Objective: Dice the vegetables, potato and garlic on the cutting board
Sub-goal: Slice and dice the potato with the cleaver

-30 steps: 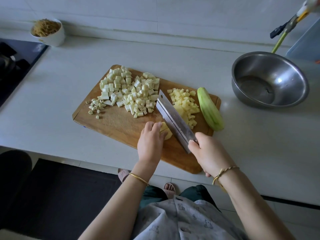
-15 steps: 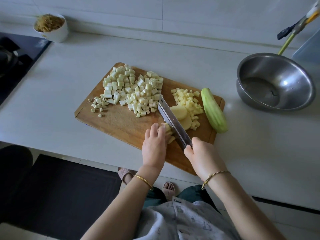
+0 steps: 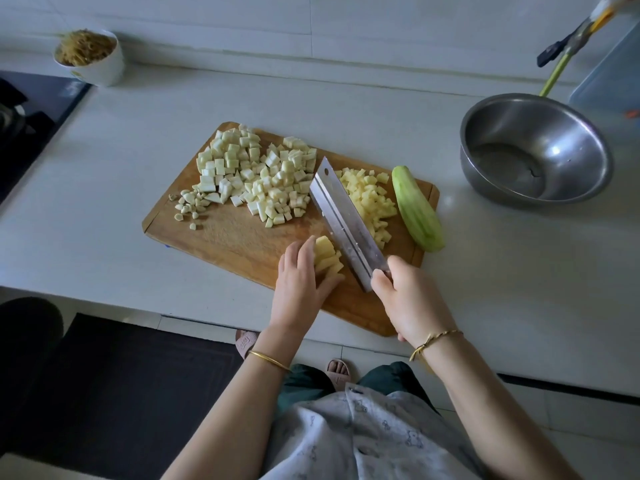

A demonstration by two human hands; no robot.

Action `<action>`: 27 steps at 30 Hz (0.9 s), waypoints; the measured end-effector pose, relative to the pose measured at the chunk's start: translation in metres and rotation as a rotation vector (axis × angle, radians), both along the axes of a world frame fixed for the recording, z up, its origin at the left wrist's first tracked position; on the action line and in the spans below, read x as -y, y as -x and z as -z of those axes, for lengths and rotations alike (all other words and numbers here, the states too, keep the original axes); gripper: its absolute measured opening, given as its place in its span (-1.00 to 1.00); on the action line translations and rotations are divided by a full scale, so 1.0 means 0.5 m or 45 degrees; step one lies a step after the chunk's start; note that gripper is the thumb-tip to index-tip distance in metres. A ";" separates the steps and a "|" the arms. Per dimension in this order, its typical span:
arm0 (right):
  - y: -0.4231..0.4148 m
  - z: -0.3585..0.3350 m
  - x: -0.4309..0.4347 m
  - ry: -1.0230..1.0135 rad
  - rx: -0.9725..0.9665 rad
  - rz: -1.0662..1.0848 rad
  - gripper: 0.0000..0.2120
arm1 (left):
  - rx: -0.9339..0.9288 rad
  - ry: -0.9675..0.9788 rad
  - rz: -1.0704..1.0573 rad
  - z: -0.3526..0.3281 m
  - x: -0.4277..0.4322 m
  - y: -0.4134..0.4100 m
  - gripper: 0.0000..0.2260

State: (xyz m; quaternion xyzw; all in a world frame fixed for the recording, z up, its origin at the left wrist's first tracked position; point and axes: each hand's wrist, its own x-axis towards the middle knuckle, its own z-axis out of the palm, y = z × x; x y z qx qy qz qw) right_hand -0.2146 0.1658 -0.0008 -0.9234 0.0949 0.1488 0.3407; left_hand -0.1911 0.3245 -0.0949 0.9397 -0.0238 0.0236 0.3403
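While the left hand (image 3: 300, 284) curls its fingers over a stack of potato strips (image 3: 327, 259) at the lower middle of the wooden cutting board (image 3: 235, 237), its thumb against the stack's near end, the right hand (image 3: 412, 303) is wrapped firmly round the handle of a broad steel cleaver (image 3: 346, 220). The blade runs diagonally up and to the left across the centre of the frame, just right of the strips; whether its edge touches the wood cannot be told.

Left of the blade, a wide heap of pale diced vegetable (image 3: 256, 174) covers the board's upper half. A small scatter of garlic pieces (image 3: 188, 202) lies beside it toward the board's left edge. Right of the blade sits a pile of diced potato (image 3: 374, 199), and beyond that a peeled green gourd (image 3: 417, 209) lies whole along the board's right edge.

The board rests on a pale counter (image 3: 104, 168). A steel bowl (image 3: 571, 143) stands at the right of the frame, well apart from the board, and a white cup (image 3: 100, 71) filled with brown strands sits at the upper left, near a dark stovetop (image 3: 34, 109).
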 end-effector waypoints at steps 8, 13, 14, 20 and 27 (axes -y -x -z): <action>0.009 -0.002 -0.002 0.060 -0.034 -0.075 -0.69 | 0.082 -0.071 -0.012 0.008 0.003 0.000 -0.54; 0.003 0.005 -0.006 0.104 -0.065 -0.100 -0.69 | 0.129 -0.085 -0.011 0.013 0.003 -0.005 -0.60; 0.001 0.005 -0.007 0.117 -0.064 -0.113 -0.68 | 0.128 -0.083 -0.010 0.013 0.003 -0.007 -0.62; -0.016 0.006 -0.014 0.200 -0.102 -0.168 -0.68 | 0.141 -0.083 0.019 0.011 0.001 -0.011 -0.65; -0.009 0.030 -0.021 0.176 -0.124 -0.146 -0.66 | 0.151 -0.064 0.016 0.011 0.002 -0.009 -0.66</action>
